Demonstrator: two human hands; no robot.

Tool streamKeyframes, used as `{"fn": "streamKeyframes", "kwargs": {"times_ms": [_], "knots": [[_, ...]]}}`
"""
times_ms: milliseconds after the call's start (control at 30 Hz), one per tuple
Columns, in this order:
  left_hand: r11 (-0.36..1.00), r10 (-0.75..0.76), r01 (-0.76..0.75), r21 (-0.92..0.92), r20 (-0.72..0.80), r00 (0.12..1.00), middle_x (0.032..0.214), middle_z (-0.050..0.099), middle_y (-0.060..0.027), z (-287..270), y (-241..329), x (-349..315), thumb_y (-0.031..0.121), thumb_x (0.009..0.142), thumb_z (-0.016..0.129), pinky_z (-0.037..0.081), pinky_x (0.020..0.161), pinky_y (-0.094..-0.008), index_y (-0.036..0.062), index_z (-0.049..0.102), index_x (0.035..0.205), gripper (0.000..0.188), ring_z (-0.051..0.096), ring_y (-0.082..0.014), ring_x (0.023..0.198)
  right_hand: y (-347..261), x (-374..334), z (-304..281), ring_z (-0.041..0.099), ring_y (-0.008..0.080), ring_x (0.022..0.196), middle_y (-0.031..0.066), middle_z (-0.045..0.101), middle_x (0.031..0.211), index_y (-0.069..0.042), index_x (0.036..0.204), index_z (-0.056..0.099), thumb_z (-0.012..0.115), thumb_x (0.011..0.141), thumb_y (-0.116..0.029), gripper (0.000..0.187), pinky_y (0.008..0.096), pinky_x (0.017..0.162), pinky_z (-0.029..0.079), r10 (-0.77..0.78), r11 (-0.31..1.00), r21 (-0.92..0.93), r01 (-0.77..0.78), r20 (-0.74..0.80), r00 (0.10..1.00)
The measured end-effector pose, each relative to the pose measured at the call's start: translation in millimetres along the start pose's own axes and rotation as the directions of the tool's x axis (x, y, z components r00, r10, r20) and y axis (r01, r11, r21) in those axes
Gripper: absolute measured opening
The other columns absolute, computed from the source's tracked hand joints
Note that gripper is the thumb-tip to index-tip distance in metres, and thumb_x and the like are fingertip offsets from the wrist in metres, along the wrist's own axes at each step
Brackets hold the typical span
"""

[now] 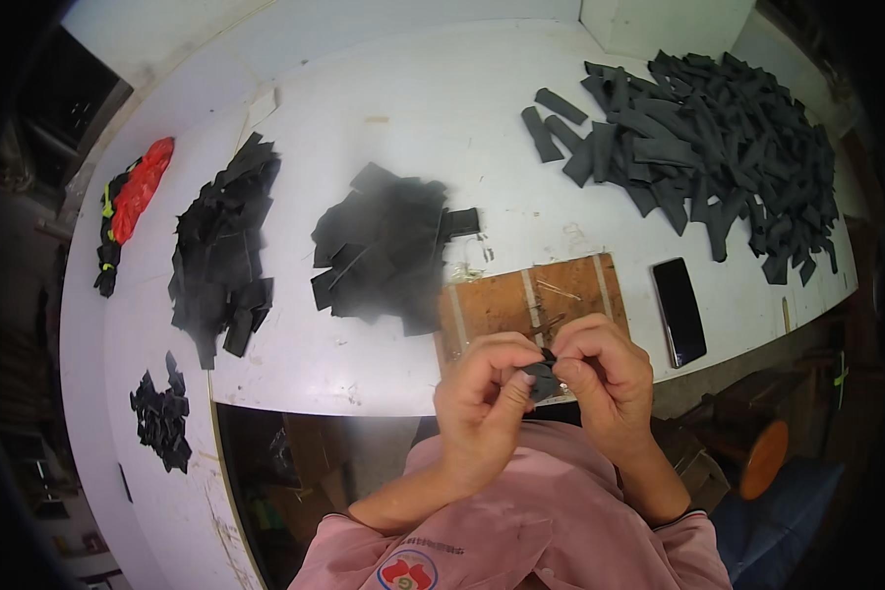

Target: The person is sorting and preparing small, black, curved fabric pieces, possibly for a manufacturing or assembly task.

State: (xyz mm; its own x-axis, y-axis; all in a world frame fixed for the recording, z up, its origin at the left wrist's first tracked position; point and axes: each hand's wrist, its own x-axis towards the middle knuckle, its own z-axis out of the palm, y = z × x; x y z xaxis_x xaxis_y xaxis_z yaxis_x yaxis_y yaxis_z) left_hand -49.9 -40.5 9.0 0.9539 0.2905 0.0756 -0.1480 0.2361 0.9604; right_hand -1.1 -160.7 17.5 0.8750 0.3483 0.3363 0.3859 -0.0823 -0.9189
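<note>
Close in front of my body, both hands meet over the near edge of a brown board (pixel 492 305). Between them is a small dark grey fabric piece (pixel 543 382), bunched so its full shape is hidden. My left hand (pixel 492 388) pinches it between thumb and fingers. From the other side my right hand (pixel 605 379) is closed on the same piece, fingertips nearly touching those of the left. Left of the board lies a pile of flat black fabric pieces (pixel 383 251). At the far right spreads a large heap of dark grey tube-like pieces (pixel 698 147).
A dark-screened phone (pixel 678 313) lies right of the board. Another black fabric pile (pixel 224 251) and a smaller one (pixel 161 413) are on the left. Beyond them sits a red plastic bundle (pixel 143 190). An orange-brown round stool seat (pixel 763 459) stands below the table's right side.
</note>
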Motion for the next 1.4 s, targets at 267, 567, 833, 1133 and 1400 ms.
{"fn": "streamKeyframes", "kwargs": {"times_ms": [267, 567, 833, 1133, 1400], "knots": [[0.078, 0.081, 0.754, -0.652, 0.758, 0.647, 0.089, 0.053, -0.0188, -5, 29, 52, 0.001, 0.084, 0.043, 0.024, 0.028, -0.0156, -0.0029, 0.043, 0.100, 0.017, 0.039, -0.0050, 0.034, -32, 44, -21, 0.037, 0.0037, 0.057, -0.0044, 0.044, 0.065, -0.003, 0.074, 0.050, 0.052, 0.086, -0.016, 0.018, 0.0174, 0.050, 0.029, 0.213, 0.865, 0.393, -0.311, 0.274, 0.938], [0.102, -0.337, 0.678, -0.728, 0.616, 0.712, 0.090, 0.057, -0.0160, -30, -43, 47, 0.002, 0.086, 0.031, 0.024, 0.031, -0.0167, -0.0003, 0.039, 0.121, 0.036, 0.034, -0.0036, 0.034, 60, 18, -9, 0.037, 0.0034, 0.052, -0.0034, 0.042, 0.063, -0.004, 0.076, 0.050, 0.052, 0.086, -0.022, 0.021, 0.0163, 0.047, 0.031, 0.490, 0.516, 0.555, -0.652, 0.434, 0.756], [0.051, -0.283, 0.667, -0.743, 0.630, 0.723, 0.082, 0.055, -0.0124, -35, -32, 48, 0.005, 0.086, 0.037, 0.024, 0.030, -0.0167, -0.0022, 0.042, 0.118, 0.033, 0.036, -0.0035, 0.035, 40, 38, -12, 0.042, 0.0014, 0.060, -0.0058, 0.047, 0.065, -0.005, 0.074, 0.054, 0.053, 0.083, -0.017, 0.015, 0.0167, 0.051, 0.033, 0.399, 0.739, 0.365, -0.567, 0.441, 0.804], [0.896, 0.189, -0.242, 0.373, 0.173, 0.967, 0.098, 0.056, -0.0099, -15, -11, 49, 0.012, 0.082, 0.056, 0.037, 0.084, -0.0252, -0.0018, 0.046, 0.115, 0.037, 0.050, -0.0144, 0.093, 69, 24, -13, 0.048, 0.0081, 0.058, 0.0010, 0.050, 0.067, -0.004, 0.081, 0.053, 0.054, 0.084, -0.017, 0.013, 0.0202, 0.051, 0.038, 0.440, 0.781, 0.295, -0.551, 0.366, 0.820], [0.967, 0.229, -0.216, -0.132, 0.085, 0.970, 0.090, 0.058, -0.0146, -7, -4, 37, 0.006, 0.076, 0.061, 0.040, 0.080, -0.0322, -0.0039, 0.055, 0.085, 0.015, 0.052, -0.0211, 0.086, 6, 34, -16, 0.051, 0.0223, 0.062, 0.0083, 0.050, 0.067, -0.002, 0.072, 0.053, 0.064, 0.067, -0.018, 0.021, 0.0295, 0.055, 0.042, -0.301, 0.821, -0.441, 0.363, 0.207, 0.931]]}}
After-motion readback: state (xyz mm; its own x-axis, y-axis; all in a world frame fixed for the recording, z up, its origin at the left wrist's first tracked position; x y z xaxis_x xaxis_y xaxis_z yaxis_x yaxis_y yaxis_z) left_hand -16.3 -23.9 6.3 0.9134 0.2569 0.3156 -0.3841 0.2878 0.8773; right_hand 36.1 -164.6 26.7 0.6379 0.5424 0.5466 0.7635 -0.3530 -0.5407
